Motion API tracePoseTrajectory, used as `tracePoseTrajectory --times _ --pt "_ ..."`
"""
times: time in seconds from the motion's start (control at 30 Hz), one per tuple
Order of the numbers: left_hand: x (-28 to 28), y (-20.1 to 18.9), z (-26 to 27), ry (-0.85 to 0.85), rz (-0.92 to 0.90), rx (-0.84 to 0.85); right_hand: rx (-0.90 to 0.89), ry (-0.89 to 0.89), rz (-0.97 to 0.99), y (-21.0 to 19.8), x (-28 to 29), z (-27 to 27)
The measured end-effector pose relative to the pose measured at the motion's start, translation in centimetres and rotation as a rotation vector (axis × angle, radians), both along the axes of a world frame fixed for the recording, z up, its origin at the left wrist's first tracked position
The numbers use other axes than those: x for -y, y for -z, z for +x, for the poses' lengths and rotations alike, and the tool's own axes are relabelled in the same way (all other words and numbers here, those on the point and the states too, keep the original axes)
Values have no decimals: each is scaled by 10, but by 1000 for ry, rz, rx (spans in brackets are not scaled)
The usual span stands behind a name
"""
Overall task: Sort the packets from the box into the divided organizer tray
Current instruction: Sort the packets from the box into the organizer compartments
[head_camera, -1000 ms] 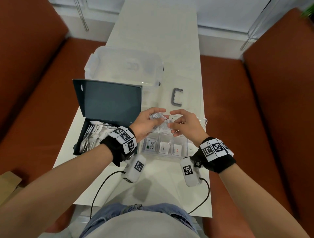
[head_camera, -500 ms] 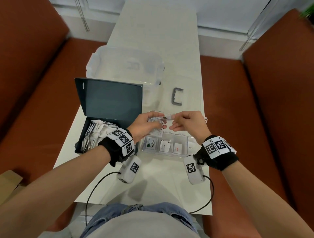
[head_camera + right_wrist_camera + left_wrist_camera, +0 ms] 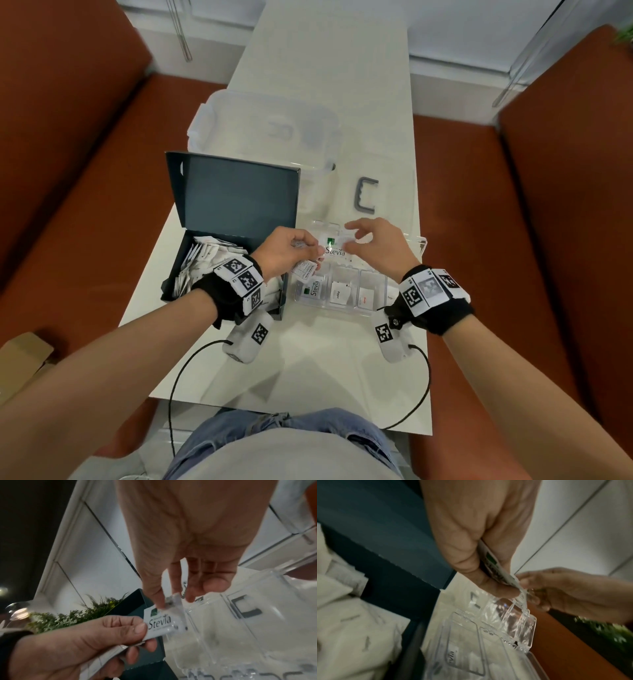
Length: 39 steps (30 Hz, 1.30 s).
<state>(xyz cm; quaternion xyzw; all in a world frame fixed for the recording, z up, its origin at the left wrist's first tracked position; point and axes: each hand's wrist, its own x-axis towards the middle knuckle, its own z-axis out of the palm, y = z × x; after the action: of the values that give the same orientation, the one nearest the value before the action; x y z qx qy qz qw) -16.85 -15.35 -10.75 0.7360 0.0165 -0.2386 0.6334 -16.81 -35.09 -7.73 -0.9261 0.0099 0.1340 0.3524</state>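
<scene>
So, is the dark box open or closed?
Open. The box has its lid standing up at the back, and white packets show inside.

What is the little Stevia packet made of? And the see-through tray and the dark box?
The Stevia packet looks like thin matte paper: white, printed, bending in the left hand. The organizer tray seems clear hard plastic: glossy glints, table visible through its walls. The box looks like dull dark cardboard, with a folded, standing lid.

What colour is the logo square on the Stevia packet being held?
Green, on the white Stevia packet; the right wrist view shows it best.
</scene>
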Motion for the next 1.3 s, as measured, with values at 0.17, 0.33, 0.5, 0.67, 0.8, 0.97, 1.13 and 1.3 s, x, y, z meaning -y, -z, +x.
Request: tracePoseTrajectory --times 0.17,0.33,0.5,0.67,0.8,0.97,1.13,1.3 --pt "-8 -3 5 148 224 104 -40 -215 -11 3 -24 5" --pt "-14 -5 11 -15 238 121 -176 -170 -57 23 -42 10" --pt "-16 -10 7 -98 111 63 -303 -187 -137 35 -62 5" --pt "-15 -3 5 -124 82 5 -316 -235 -322 49 -75 1" --pt "-19 2 5 -142 41 -21 -306 -241 -423 63 -75 -2" --pt "-24 4 5 -141 35 -30 -227 -298 -509 70 -74 -3" --pt "-23 4 6 -171 33 -87 -198 -364 -570 75 -76 -2" --pt "-24 2 4 -146 44 -63 -165 -407 -649 78 -76 -6"
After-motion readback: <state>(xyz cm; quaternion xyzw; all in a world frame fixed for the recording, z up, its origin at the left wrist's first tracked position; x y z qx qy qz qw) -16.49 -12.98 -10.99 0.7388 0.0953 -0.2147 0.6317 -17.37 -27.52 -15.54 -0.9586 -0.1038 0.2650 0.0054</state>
